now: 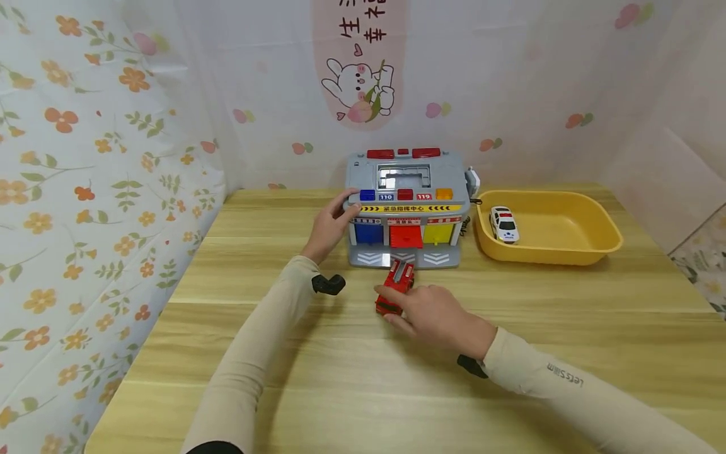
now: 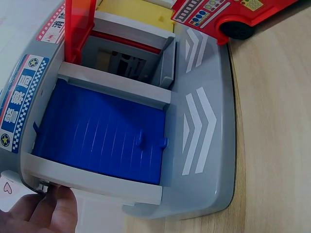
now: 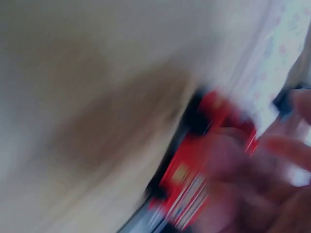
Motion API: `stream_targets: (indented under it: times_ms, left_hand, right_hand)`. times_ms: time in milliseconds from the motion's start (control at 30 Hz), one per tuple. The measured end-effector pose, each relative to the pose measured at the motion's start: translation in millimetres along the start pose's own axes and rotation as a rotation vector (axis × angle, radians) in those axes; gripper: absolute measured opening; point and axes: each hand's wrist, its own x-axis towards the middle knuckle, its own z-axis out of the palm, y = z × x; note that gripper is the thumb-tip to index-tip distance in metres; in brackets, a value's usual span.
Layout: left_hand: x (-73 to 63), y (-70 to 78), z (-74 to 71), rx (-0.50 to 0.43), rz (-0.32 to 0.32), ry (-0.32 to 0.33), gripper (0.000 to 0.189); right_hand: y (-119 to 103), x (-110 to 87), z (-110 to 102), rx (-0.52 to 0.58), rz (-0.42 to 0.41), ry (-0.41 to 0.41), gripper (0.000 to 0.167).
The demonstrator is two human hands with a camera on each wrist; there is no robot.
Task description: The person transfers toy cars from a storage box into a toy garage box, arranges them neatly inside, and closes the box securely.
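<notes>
In the head view, a grey toy emergency station stands at the back of the table. My left hand holds its left side, with fingers at the wall's edge in the left wrist view. The red middle door is swung up over an open bay; the blue door and yellow door are down. My right hand holds a red toy fire truck around its rear. The truck's front overlaps the ramp before the middle bay. The right wrist view is blurred.
Right of the station, a yellow plastic basin holds a white toy police car. A small grey-white part with a dark coiled cord hangs on the station's right side. Patterned cloth hangs behind the wooden table.
</notes>
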Motion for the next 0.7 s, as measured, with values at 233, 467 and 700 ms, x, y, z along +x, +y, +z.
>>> stream_targets:
  times_ms: [233,467,700]
  left_hand:
    - [2.2,0.3,-1.4,-0.015,0.004,-0.002,0.041]
    - [1.3,-0.9,-0.5,-0.003,0.009,0.006,0.041]
    - [2.0,-2.0,-0.7,-0.001,0.015,0.006,0.041]
  right_hand:
    - [-12.9,4.9,6.0,0.045,0.067,-0.035,0.038]
    - [-10.3,-2.7,14.8,-0.139,0.004,0.101,0.03]
    - [-3.5,-0.1,11.9,-0.291,-0.006,0.143,0.034]
